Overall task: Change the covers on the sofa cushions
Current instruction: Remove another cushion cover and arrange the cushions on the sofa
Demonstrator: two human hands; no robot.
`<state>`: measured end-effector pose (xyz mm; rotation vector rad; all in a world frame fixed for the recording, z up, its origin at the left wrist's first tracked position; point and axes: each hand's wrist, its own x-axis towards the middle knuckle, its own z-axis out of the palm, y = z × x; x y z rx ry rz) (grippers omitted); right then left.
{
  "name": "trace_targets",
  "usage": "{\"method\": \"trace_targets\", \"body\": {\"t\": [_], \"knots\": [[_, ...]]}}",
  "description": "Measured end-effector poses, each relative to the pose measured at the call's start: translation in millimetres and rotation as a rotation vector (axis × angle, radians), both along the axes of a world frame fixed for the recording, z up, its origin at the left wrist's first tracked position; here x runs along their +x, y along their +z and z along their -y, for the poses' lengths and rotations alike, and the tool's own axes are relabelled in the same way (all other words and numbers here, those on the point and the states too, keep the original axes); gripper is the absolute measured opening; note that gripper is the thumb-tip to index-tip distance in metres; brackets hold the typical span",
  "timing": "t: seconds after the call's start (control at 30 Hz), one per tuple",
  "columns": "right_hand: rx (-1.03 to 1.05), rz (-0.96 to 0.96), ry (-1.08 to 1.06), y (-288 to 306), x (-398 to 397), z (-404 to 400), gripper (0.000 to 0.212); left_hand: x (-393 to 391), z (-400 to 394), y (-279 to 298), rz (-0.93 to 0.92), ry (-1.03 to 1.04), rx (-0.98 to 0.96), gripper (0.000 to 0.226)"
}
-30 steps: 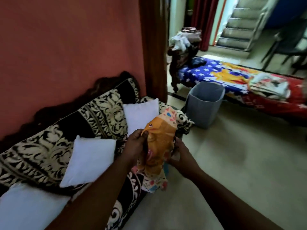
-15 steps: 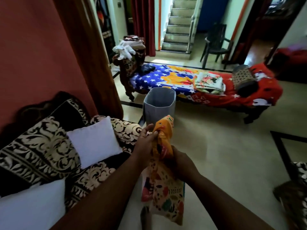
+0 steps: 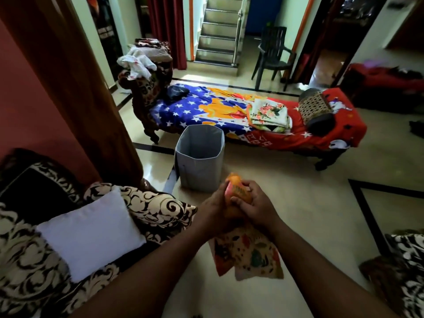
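Observation:
Both hands hold a colourful patterned cushion cover [image 3: 249, 253], bunched at the top and hanging below. My left hand [image 3: 214, 208] grips its orange upper part from the left; my right hand [image 3: 254, 204] closes over it from the right. A bare white cushion [image 3: 91, 235] lies on the black-and-cream patterned sofa [image 3: 29, 267] at the lower left. Straight beyond my hands, an open grey fabric bin [image 3: 199, 157] stands on the floor.
A low daybed [image 3: 325, 138] with a blue, orange and red sheet lies behind the bin, carrying folded floral cloth [image 3: 268, 114]. A brown curtain [image 3: 75, 88] hangs at left. A dark plastic chair [image 3: 271, 55] and stairs [image 3: 218, 31] are farther back. Another patterned seat [image 3: 406, 271] is at lower right.
My view has swung right, away from the sofa toward the bin and daybed. My hands have gathered the cover into a tighter bunch, with the right hand now closed over its top.

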<state>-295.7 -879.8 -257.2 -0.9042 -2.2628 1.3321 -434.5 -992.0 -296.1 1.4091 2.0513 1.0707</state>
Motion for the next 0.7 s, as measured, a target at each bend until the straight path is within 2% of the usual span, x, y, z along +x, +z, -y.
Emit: {"method": "trace_targets", "body": {"t": [0.07,0.1,0.17,0.23,0.27,0.33,0.37,0.43,0.5,0.57,0.63,0.7], "knots": [[-0.101,-0.112,0.008,0.0,-9.9,-13.0,0.054,-12.4,-24.1,3.4,0.067,0.102,0.001,0.079],[-0.085,-0.129,0.024,0.6,-11.4,-20.0,0.057,-20.2,-34.2,3.3,0.094,0.138,0.001,0.067],[0.083,-0.066,0.029,-3.9,-15.1,-45.6,0.071,-40.8,-57.6,3.4,0.206,0.171,-0.019,0.053],[0.193,0.078,0.05,-16.0,-19.3,-76.7,0.093,-61.4,-81.3,5.9,0.403,0.188,-0.016,0.037],[0.163,0.148,0.04,-23.6,-22.5,-89.4,0.101,-71.1,-90.7,8.0,0.515,0.19,-0.003,0.031],[-0.062,0.175,-0.05,-32.1,-34.4,-115.9,0.108,-88.8,-117.0,14.4,0.717,0.169,0.029,0.027],[-0.199,0.139,-0.1,-36.1,-41.3,-130.7,0.104,-95.4,-132.2,16.8,0.794,0.163,0.048,0.03],[-0.388,0.081,-0.148,-40.3,-55.7,-157.9,0.08,-105.3,-163.1,19.0,0.913,0.183,0.071,0.039],[-0.639,0.062,-0.15,-45.1,-70.8,-188.5,0.057,-109.9,-198.5,22.2,1.01,0.232,0.078,0.045],[-0.917,-0.008,-0.115,-57.2,-86.7,-217.8,0.045,-110.3,-230.9,24.1,1.119,0.251,0.073,0.052],[-1.021,-0.135,-0.118,-65.3,-101.9,-242.3,0.04,-111.0,-253.8,24.4,1.22,0.284,0.087,0.049],[-1.034,-0.25,-0.162,-61.5,-118.2,-269.4,0.039,-116.4,-276.1,26.2,1.22,0.366,0.101,0.046]]}}
